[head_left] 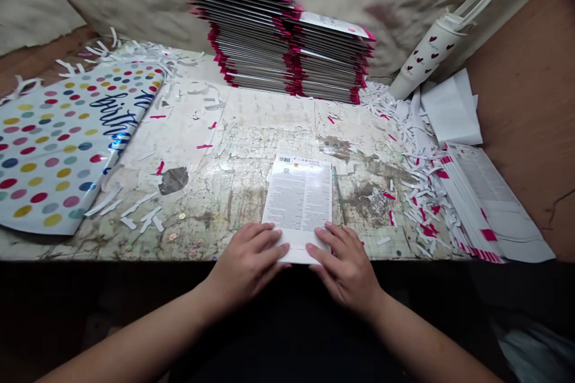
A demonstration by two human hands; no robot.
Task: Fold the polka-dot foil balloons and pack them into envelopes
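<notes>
Paper-goods workshop: scarred workbench (215,131), stacked printed packets (251,30), shredded paper offcuts (417,155).

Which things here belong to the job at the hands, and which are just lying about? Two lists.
Job in hand:
- printed sheet, under left hand and right hand

Lying about:
- red-edged stack
- polka-dot birthday sheet
- heart-print tube
- paper shreds
- printed pile

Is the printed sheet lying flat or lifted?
The printed sheet is flat on the tabletop, under the left hand and right hand.
</notes>
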